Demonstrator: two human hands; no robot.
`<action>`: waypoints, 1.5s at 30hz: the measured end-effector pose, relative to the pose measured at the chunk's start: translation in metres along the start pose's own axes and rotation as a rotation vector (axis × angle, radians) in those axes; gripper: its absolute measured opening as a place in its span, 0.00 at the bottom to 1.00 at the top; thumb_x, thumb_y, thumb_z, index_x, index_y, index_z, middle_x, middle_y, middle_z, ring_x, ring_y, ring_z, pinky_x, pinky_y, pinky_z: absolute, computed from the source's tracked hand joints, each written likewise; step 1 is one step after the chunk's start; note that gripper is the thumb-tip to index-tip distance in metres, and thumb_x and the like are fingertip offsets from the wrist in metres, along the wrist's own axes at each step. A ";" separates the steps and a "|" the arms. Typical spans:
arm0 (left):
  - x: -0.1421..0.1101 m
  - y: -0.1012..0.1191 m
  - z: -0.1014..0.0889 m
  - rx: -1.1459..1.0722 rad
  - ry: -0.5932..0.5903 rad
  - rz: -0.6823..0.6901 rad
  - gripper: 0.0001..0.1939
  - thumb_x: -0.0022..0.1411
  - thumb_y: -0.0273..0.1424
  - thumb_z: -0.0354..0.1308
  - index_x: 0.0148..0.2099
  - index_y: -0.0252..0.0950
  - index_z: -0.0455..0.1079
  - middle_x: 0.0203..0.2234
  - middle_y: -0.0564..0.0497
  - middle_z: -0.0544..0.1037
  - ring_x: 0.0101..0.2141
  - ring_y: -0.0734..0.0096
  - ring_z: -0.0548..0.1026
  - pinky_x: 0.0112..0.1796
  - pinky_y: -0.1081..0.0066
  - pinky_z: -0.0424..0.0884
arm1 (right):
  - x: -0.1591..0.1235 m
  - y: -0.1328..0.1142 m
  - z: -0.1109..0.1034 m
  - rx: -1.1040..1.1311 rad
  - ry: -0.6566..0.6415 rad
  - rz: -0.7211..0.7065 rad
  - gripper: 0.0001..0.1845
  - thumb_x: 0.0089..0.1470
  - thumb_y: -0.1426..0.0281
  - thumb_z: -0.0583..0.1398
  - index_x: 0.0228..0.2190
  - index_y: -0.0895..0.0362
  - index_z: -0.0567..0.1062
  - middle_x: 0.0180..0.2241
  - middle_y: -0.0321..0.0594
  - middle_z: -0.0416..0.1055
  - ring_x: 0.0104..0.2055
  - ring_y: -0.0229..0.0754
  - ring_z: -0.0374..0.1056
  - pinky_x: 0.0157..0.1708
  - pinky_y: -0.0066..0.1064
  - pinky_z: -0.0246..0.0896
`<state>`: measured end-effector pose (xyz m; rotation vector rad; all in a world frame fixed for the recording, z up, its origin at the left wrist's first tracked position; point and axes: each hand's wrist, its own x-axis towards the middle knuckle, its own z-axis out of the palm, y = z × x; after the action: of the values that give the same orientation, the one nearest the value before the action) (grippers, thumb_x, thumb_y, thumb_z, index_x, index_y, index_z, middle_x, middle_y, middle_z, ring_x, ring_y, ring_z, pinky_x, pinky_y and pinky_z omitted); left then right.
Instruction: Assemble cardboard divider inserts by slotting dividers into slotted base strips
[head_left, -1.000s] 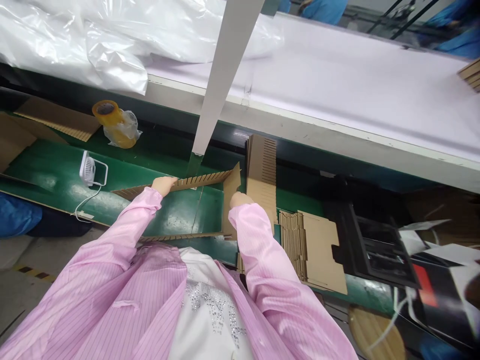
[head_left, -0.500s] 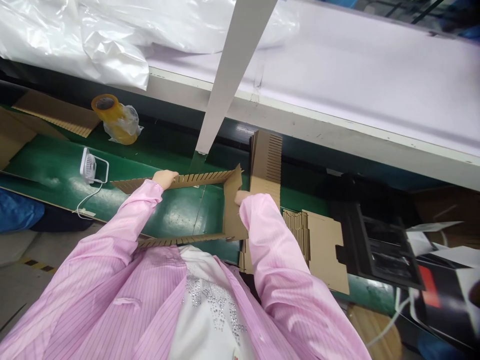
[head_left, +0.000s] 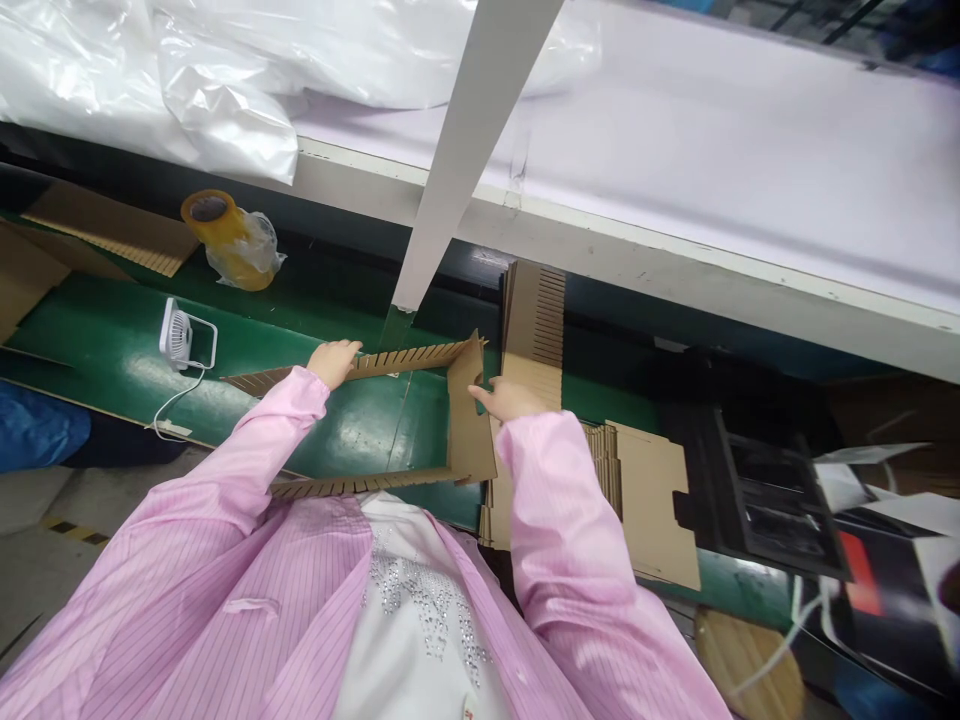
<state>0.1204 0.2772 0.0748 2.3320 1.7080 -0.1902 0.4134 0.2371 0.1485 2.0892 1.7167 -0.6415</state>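
Note:
A slotted cardboard divider [head_left: 466, 425] stands on the green worktop before me, joined at the right by an upright end panel; its far and near strips run leftward. My left hand [head_left: 335, 362] is closed over the far slotted strip, fingers partly hidden behind it. My right hand [head_left: 514, 400] is just right of the end panel, thumb and forefinger apart and holding nothing, near a notch in the panel's edge. Beneath and behind that hand lies a stack of flat slotted cardboard pieces [head_left: 531, 320].
Further right are more folded cardboard pieces [head_left: 651, 500] and a black tray [head_left: 776, 490]. A small white fan [head_left: 178, 335] and yellow tape rolls [head_left: 225, 240] stand to the left. A slanted white post [head_left: 472, 150] and a shelf edge [head_left: 660, 235] rise beyond the worktop.
My right hand has come off the end panel, moving slightly right, and its fingers have opened. My left hand has shifted a little on the far strip. The divider has barely moved.

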 end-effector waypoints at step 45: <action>-0.070 0.177 0.065 -0.209 -0.611 0.586 0.26 0.60 0.26 0.50 0.61 0.37 0.63 0.51 0.41 0.74 0.46 0.60 0.76 0.41 0.69 0.72 | -0.100 0.013 0.060 0.046 0.065 0.244 0.19 0.66 0.63 0.40 0.45 0.56 0.67 0.40 0.47 0.74 0.38 0.44 0.72 0.30 0.31 0.55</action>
<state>0.2700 0.1449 0.0503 2.1901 0.6989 -0.5141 0.4031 0.1203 0.1539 2.3267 1.4585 -0.5493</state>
